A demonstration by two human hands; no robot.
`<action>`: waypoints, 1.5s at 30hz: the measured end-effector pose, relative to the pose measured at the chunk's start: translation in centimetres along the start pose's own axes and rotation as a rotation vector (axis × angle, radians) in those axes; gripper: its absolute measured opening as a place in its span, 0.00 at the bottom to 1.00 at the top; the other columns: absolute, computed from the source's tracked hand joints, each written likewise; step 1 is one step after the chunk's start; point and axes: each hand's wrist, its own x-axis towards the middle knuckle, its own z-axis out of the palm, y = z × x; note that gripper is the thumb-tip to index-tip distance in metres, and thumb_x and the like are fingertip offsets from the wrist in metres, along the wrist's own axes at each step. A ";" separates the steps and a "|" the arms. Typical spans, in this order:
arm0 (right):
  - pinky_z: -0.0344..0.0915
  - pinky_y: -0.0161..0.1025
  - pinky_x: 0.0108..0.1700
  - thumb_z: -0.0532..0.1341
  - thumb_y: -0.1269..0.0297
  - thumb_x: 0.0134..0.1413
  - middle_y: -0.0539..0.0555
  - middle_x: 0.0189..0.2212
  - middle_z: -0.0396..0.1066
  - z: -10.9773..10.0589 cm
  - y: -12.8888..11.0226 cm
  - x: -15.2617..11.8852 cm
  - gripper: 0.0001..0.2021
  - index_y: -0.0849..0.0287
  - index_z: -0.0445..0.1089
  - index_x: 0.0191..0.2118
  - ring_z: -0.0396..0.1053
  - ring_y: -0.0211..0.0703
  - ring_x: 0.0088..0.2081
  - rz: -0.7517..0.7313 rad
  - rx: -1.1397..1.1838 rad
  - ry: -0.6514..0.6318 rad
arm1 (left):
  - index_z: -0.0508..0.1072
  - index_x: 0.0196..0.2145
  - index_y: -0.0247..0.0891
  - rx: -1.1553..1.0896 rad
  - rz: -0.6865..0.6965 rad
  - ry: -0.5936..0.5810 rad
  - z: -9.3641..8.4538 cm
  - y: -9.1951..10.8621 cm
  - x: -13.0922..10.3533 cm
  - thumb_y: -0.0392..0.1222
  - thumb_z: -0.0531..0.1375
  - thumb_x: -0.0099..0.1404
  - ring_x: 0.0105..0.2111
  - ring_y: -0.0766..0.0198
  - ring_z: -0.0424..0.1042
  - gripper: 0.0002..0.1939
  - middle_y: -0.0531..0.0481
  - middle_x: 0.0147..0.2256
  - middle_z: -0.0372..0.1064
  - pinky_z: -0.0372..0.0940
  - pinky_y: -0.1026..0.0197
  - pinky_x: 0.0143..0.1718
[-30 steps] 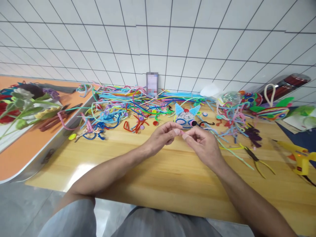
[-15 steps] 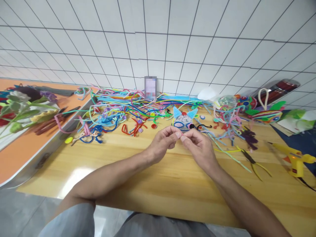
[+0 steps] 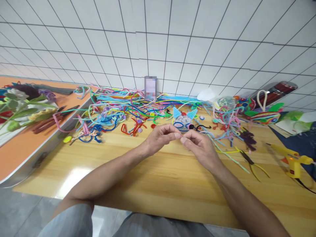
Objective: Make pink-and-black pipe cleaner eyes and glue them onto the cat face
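Note:
My left hand and my right hand meet above the table, thumb and forefinger pinched on each. What lies between the fingertips is too small to make out. Just beyond them sits a craft animal head with pale blue pointed ears, blue-ringed eyes and a dark nose. My fingers hide a little of the space in front of it. A black bent pipe cleaner lies beside the head on the right.
Tangled pipe cleaners spread along the wall, where a phone leans. On the right lie yellow-handled pliers and a yellow glue gun. A dark red cylinder rests behind. Artificial flowers lie on the orange surface at left.
My left hand has shifted slightly left and up, its fingers a little straighter. Both hands keep their pinch. The view has tilted slightly.

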 end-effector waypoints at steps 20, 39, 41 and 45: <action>0.54 0.37 0.28 0.63 0.52 0.61 0.45 0.22 0.61 0.7 0.4 -0.3 0.14 0.55 0.67 0.29 0.56 0.35 0.24 0.054 0.108 -0.051 | 0.74 0.32 0.35 0.087 0.011 -0.054 -0.4 1.1 -0.5 0.57 0.71 0.60 0.23 0.73 0.53 0.21 0.57 0.24 0.63 0.48 0.65 0.25; 0.52 0.36 0.28 0.64 0.56 0.58 0.45 0.21 0.59 0.1 -0.1 -0.3 0.12 0.56 0.67 0.28 0.54 0.34 0.24 0.021 0.046 -0.063 | 0.77 0.32 0.34 0.095 0.041 -0.081 -0.4 0.8 -0.5 0.54 0.73 0.59 0.27 0.70 0.61 0.19 0.53 0.28 0.69 0.55 0.64 0.31; 0.52 0.36 0.28 0.63 0.56 0.59 0.45 0.21 0.59 0.4 0.0 -0.3 0.12 0.56 0.67 0.28 0.55 0.35 0.24 0.000 0.068 -0.023 | 0.75 0.32 0.35 -0.063 -0.041 -0.010 0.6 0.1 -1.0 0.55 0.74 0.58 0.22 0.73 0.53 0.21 0.57 0.24 0.64 0.48 0.65 0.25; 0.53 0.37 0.28 0.63 0.55 0.59 0.45 0.21 0.60 0.6 0.4 -0.2 0.13 0.56 0.67 0.28 0.55 0.35 0.24 0.001 0.105 0.005 | 0.72 0.33 0.37 -0.333 -0.180 0.072 1.9 -1.0 -1.4 0.58 0.75 0.55 0.19 0.74 0.47 0.24 0.62 0.18 0.53 0.44 0.65 0.23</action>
